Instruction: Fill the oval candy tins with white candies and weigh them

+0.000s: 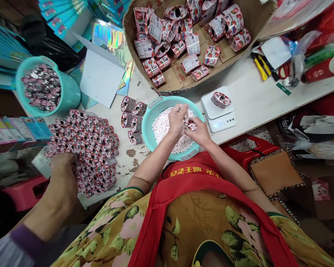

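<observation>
On the worktop in front of you, head view: a turquoise basin (146, 128) of pale pink pellets (160, 126) sits just ahead of your red apron (189, 170). Your left hand (178, 120) is over it, fingers curled in narrow; cannot tell for sure whether pellets are inside, as fingertips and pellets look much alike there. Your right hand (200, 132) is beside it, pinching a small printed container (192, 126), opening partly visible, above the basin's near right part.

Right of the basin: a white digital scale (223, 124), one printed tub (220, 99) lying on its platform. Left of the basin: a group of five tubs (135, 124), then a large stacked pile (93, 148) of the same kind. Another person's hand (63, 159) reaches to the pile's left side.

Beyond the basin: a cardboard box (176, 84) with more tubs lying loose. Far left: a turquoise bucket (71, 97) full of metallic and pink discs. Far right: yellow-handled cutters (261, 68) near a red cup (317, 72).
</observation>
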Demonstrator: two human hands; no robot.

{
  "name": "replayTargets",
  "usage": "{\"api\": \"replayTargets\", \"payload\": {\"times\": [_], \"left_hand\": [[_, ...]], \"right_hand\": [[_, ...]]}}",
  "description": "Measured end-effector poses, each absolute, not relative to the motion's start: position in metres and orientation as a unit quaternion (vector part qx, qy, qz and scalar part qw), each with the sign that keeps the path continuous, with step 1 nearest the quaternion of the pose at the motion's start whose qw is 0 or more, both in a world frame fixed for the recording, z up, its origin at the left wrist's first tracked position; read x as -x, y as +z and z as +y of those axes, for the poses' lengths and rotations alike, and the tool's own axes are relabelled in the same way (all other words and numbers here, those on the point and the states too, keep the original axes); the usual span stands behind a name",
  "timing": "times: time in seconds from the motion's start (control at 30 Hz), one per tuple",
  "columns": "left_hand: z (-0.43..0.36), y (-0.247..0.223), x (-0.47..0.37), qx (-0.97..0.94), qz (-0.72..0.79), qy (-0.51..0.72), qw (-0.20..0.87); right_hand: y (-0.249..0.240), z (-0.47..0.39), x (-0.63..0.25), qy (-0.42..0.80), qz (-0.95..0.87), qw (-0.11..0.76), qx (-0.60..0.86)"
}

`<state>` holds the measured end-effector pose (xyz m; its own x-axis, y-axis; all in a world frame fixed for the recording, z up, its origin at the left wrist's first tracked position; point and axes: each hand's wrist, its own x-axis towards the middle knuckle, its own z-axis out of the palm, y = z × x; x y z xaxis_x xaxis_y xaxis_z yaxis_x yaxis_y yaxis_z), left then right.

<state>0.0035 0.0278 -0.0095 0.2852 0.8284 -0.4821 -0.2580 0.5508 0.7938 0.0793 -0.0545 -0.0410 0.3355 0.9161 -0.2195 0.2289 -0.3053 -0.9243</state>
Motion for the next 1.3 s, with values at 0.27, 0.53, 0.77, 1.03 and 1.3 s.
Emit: {"api": "replayTargets", "payload": {"times": [0.27, 0.53, 0.77, 1.03, 1.3], "left_hand": [[0.053, 0.007, 0.024, -0.182, 0.442, 0.393, 0.786], [0.058, -0.055, 0.063, -0.09, 0.552, 0.226, 0.797], [0.044, -0.063, 0.046, -0.182, 0.522, 0.129, 0.823], [0.059, -0.042, -0.051, -0.382, 0.429, 0.106, 0.812], [0.059, -0.06, -0.144, -0.823, 0.353, 0.006, 0.444]], "right_hand": [[-0.044, -0.067, -0.087, 0.484, -0.357, 0.507, 0.618], [-0.044, -0.088, -0.094, 0.562, -0.331, 0.502, 0.567], [-0.023, -0.122, -0.106, 0.589, -0.331, 0.479, 0.561], [-0.034, -0.183, -0.169, 0.494, -0.211, 0.503, 0.677], [-0.061, -0.191, -0.222, 0.359, -0.098, 0.546, 0.75]]}}
